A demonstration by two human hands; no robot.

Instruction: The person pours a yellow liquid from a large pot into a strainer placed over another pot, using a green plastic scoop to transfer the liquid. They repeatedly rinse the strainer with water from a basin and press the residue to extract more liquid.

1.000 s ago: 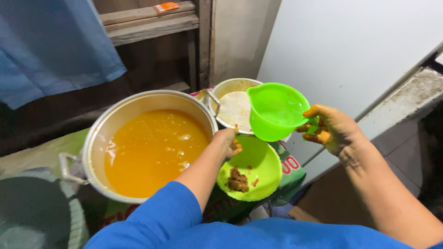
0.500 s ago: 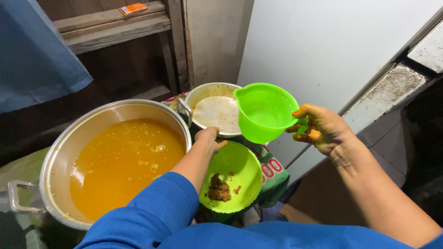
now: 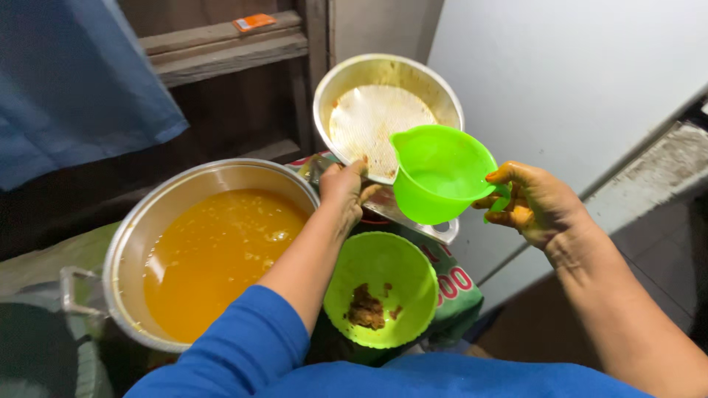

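My left hand (image 3: 344, 189) grips the near rim of a round metal strainer (image 3: 377, 110), which is tilted up so its pale, stained mesh faces me. My right hand (image 3: 536, 204), smeared yellow, holds an empty bright green jug (image 3: 439, 174) by its handle, just in front of the strainer's lower right edge. Below both hands sits a green bowl (image 3: 383, 274) with a small lump of brown pulp in it. To the left stands a large metal pot (image 3: 124, 247) filled with orange liquid.
A blue cloth (image 3: 70, 81) hangs at the upper left beside wooden shelves (image 3: 221, 48). A white wall panel (image 3: 568, 66) fills the right. A printed green sack (image 3: 457, 291) lies under the bowl. A dark round lid (image 3: 33, 354) is at the lower left.
My left hand has left the green bowl's rim and taken the strainer's rim, tipping the strainer up toward me. The green jug stays in my right hand and has dropped slightly.
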